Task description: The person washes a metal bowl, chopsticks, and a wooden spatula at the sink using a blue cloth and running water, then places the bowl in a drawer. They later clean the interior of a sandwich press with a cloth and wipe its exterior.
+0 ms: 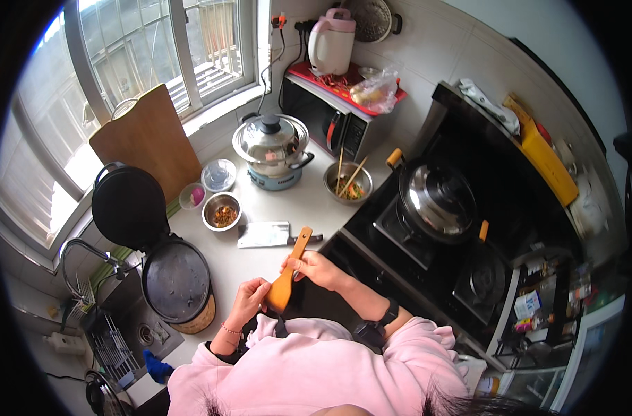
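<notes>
- Head view: the flat orange-brown wooden spatula (289,273) is held up before the person's body, blade end low, handle end pointing toward the white worktop (226,262).
- Grip: the bare left hand (250,299) pinches the blade's edge; the bare right hand (314,268) is closed around the handle. If both loosened together, the spatula could drop past the worktop's front edge.
- The rectangular steel cleaver with a black handle (264,234) lies just beyond the hands. The spatula overlaps its handle in this view; whether they touch, I cannot tell. A careless forward push could turn the cleaver or bring fingers onto its edge.
- Wooden chopsticks (340,166) jut above the rim of a round steel bowl (333,177) of chopped food; a sleeve or the spatula catching them could tip it.
- The black wok with a domed shiny lid (437,201) sits on the hob to the right. Were it hot, which cannot be seen, a stray right forearm could be burned.
</notes>
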A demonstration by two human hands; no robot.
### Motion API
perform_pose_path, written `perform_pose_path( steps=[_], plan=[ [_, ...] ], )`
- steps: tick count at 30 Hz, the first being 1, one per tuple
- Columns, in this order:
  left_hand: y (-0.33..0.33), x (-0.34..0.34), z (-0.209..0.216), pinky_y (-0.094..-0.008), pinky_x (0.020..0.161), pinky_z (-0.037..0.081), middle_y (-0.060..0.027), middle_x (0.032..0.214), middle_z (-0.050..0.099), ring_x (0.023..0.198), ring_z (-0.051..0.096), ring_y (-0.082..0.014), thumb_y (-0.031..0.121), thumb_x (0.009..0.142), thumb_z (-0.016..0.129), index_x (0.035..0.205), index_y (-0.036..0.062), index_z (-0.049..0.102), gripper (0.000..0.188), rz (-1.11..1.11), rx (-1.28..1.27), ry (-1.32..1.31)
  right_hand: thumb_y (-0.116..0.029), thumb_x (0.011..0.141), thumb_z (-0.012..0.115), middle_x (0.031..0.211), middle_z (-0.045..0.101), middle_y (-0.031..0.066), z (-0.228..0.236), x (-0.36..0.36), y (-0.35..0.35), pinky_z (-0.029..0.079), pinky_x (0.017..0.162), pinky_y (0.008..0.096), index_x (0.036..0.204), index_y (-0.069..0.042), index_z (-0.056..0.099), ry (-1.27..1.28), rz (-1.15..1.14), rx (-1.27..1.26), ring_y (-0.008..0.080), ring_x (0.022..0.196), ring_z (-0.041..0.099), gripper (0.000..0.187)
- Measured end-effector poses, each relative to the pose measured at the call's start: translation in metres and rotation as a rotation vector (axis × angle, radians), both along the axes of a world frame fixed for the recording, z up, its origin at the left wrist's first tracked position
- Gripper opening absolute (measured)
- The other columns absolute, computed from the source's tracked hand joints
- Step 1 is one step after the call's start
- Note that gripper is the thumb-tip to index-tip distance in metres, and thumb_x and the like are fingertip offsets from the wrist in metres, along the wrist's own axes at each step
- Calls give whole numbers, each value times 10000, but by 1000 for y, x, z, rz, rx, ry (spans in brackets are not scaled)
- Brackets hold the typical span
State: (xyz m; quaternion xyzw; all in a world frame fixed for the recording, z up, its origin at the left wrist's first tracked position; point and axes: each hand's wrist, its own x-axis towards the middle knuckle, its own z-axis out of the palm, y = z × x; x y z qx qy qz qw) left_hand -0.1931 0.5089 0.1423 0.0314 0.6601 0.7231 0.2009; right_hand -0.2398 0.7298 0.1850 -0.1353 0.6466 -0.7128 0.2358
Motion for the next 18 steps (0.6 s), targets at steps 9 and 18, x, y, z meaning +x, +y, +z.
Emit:
perform_pose_path(
  steps=[9, 18],
  plan=[
    [-34, -30, -37, -190, 503, 408, -19, 654, 590, 560, 536, -68, 179, 922, 504, 875, 20, 619, 202, 330, -131, -166, -301, 943, 516, 799, 616, 33, 101, -254, 71, 442, 611, 219, 1198, -35, 497, 413, -246, -6, 88, 724, 587, 369],
    [-49, 22, -74, -204, 455, 396, -55, 639, 600, 518, 541, -95, 194, 903, 508, 902, 14, 606, 205, 704, -307, -222, -275, 932, 439, 664, 587, 104, 44, -569, 46, 474, 499, 314, 951, -18, 568, -132, -872, -275, 182, 513, 555, 288]
  ],
)
